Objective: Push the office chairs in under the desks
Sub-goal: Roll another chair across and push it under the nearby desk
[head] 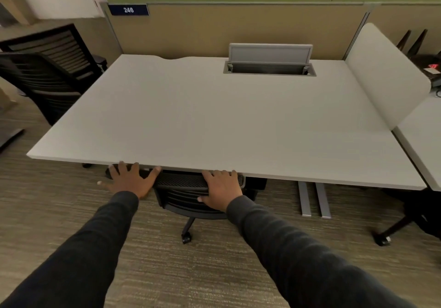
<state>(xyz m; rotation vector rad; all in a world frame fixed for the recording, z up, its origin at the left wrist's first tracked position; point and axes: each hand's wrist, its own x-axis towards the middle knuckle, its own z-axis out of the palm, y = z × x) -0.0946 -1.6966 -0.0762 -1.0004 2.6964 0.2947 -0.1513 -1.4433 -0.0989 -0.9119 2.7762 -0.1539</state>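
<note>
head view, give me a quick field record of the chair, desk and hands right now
chair: black mesh office chair, mostly under the desk, backrest at its front edge
desk: white desk, top bare, cable hatch open
left hand: open, flat on the backrest's left end
right hand: open, flat on the backrest's right end
other chairs: black chairs at left, not tucked in
label: 246 sign

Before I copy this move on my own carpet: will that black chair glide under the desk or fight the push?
The office chair probably rolls, since a caster shows on its base. The carpet may add drag. With both the left hand and right hand high on the backrest, it may tilt slightly before moving.
</note>
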